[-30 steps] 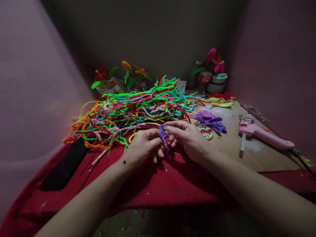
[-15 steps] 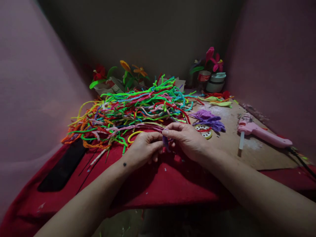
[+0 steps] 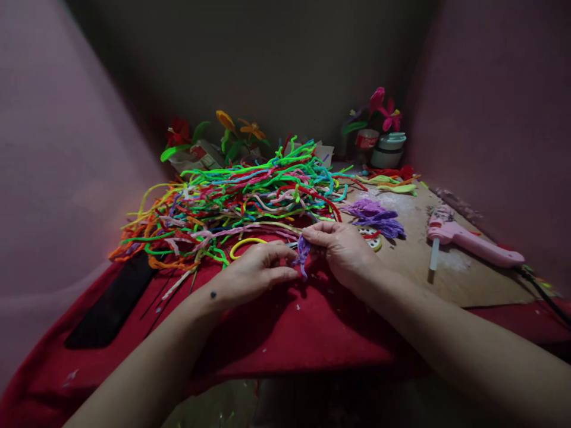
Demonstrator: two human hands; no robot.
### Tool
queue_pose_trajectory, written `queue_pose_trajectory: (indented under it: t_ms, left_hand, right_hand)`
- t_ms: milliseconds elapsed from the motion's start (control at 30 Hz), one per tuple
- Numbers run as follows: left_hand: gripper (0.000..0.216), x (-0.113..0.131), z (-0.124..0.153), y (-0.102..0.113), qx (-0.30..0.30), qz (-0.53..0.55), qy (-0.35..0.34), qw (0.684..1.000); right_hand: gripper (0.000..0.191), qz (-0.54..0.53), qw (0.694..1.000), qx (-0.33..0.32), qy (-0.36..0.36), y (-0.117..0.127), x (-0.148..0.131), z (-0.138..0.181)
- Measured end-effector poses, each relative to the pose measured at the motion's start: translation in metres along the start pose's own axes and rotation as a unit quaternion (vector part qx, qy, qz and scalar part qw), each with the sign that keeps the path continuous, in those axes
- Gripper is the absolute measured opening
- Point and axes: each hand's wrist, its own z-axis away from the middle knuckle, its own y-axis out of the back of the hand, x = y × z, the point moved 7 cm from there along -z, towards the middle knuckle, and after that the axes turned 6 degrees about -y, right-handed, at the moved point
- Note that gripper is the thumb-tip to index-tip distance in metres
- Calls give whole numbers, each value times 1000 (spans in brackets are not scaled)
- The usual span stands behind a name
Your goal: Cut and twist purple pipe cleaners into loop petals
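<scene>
A short purple pipe cleaner (image 3: 303,252), bent into a small bunch, sits between both hands over the red cloth (image 3: 285,333). My left hand (image 3: 256,270) pinches it from the left with thumb and fingers closed. From the right, my right hand (image 3: 345,249) grips its upper part with closed fingertips. Just behind the hands spreads a big heap of many-coloured pipe cleaners (image 3: 236,202). A yellow loop (image 3: 243,244) lies by my left hand.
A pile of purple pipe cleaner pieces (image 3: 375,215) and a small round reel (image 3: 370,236) lie right of my hands on the brown board (image 3: 446,267). A pink glue gun (image 3: 468,244) rests farther right. Pipe-cleaner flowers (image 3: 232,128) and jars (image 3: 388,148) stand at the back. A black flat object (image 3: 111,303) lies left.
The purple piece went from an upright loop held higher to a tighter bunch lower between the fingertips. Both hands shifted slightly and the left hand's fingers flattened toward the cloth.
</scene>
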Motion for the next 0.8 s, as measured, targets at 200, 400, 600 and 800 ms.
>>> queue_pose_trajectory:
  t_ms: [200,400,600,800]
  left_hand:
    - [21,-5,0,-1,55,109,63,991]
    - [22,-9,0,9,145,119,56,981]
    - [24,-5,0,8,139,95,24,985]
    - [23,-6,-1,11,143,96,32,984]
  right_hand:
    - [20,20,1000,0,9,-1,1,2]
    - [19,54,998,-34,-19,-10,4,8]
    - [15,52,998,-20,-21,-13,4,9]
    - [14,94,995,-36,1,-18,-1,10]
